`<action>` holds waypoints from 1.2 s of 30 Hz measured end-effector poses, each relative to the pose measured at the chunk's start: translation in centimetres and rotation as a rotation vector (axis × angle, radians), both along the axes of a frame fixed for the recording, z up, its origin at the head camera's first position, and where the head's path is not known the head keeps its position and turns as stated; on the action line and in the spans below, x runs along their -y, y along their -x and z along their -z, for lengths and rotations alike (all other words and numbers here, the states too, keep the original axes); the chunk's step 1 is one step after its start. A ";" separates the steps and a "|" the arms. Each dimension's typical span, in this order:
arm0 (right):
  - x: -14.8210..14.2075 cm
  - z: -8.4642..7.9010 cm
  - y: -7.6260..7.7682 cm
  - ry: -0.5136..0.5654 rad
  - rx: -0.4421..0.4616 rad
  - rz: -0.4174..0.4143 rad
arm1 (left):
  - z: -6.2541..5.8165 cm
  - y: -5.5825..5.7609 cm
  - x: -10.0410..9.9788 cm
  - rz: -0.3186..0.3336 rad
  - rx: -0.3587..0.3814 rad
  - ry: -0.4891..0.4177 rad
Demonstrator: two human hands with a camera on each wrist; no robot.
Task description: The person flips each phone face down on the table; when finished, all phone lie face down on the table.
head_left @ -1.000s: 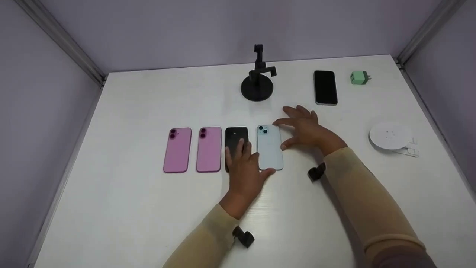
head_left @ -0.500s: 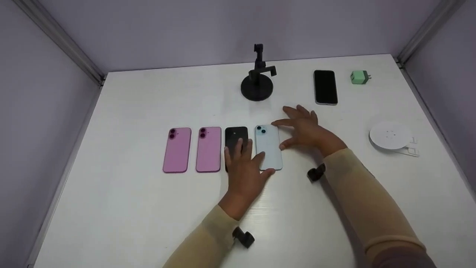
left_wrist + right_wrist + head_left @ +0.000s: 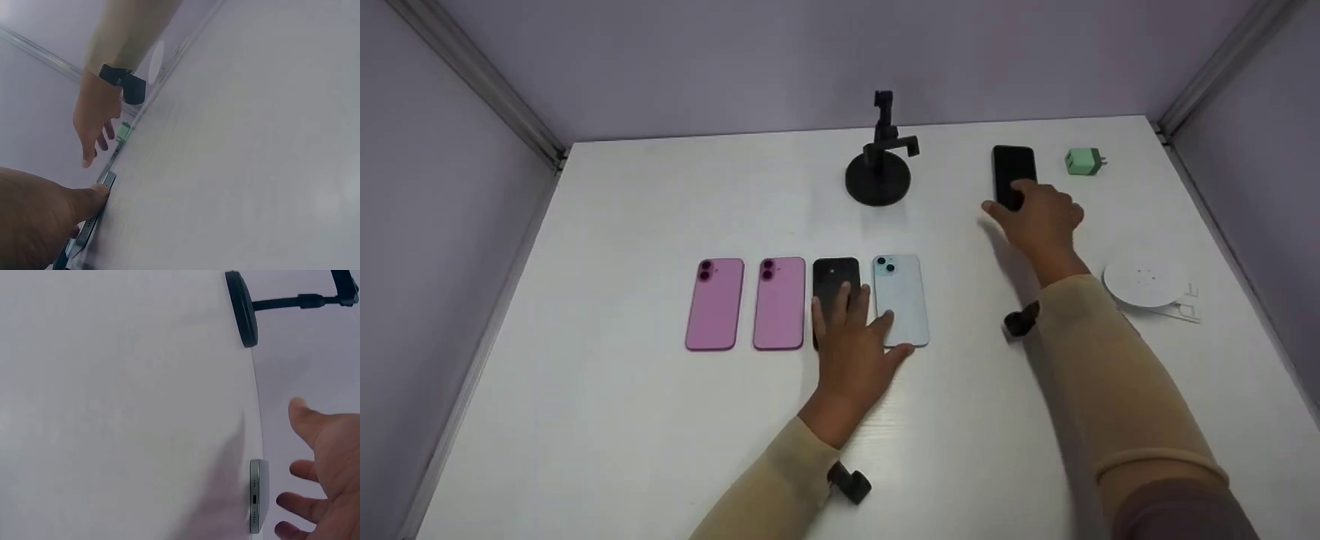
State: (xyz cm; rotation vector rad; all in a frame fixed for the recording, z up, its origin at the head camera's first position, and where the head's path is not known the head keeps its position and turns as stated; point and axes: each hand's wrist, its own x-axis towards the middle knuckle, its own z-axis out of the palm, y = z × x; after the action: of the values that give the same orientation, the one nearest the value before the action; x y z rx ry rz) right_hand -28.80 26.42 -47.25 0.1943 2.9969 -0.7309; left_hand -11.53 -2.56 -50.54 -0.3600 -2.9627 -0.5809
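Note:
Four phones are too many to count singly here: in the head view a row holds two pink phones [image 3: 715, 304], a black phone [image 3: 832, 277] and a light blue phone [image 3: 907, 300], backs up. My left hand [image 3: 851, 356] rests on the black one with fingers spread; its index finger lies on the light blue one, the thumb at that phone's lower edge. Farther right, my right hand [image 3: 1042, 221] hovers over a phone with a dark screen [image 3: 1011, 165], covering its lower part. The right wrist view shows a gap between the spread fingers and this phone [image 3: 257, 495].
A black stand [image 3: 879, 178] with a round base is at the back middle. At the back right sits a green charger plug [image 3: 1082, 161]. A white round disc [image 3: 1144, 281] with a clear bracket lies near the right edge. Walls enclose the white table [image 3: 622, 420].
The light blue phone has shifted slightly left, toward the black phone. My right hand has left it and moved up and right to the dark-screen phone. My left index finger has moved onto the light blue phone.

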 end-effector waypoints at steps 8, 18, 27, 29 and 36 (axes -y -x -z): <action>-1.8 0.7 0.8 -0.098 0.052 0.155 | -0.1 -0.6 -0.3 0.011 0.005 -0.003; -2.1 -0.3 0.8 -0.109 0.074 0.220 | -0.5 -0.9 -1.0 0.026 -0.025 0.006; -2.5 -0.3 -1.3 0.096 0.101 0.232 | -0.2 -0.7 -1.3 0.036 -0.021 -0.015; -2.6 0.0 -2.2 0.130 0.059 0.229 | -0.1 -0.6 -1.4 0.039 -0.018 -0.017; -2.6 0.6 -6.0 0.115 -0.085 0.185 | 0.1 -0.2 -1.8 0.053 -0.004 -0.010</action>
State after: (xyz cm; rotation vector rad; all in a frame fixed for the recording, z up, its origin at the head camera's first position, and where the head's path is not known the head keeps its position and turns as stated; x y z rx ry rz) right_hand -22.85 28.99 -47.85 0.4503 3.0328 -0.9489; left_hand -11.36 -0.77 -50.63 -0.4393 -2.9531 -0.5996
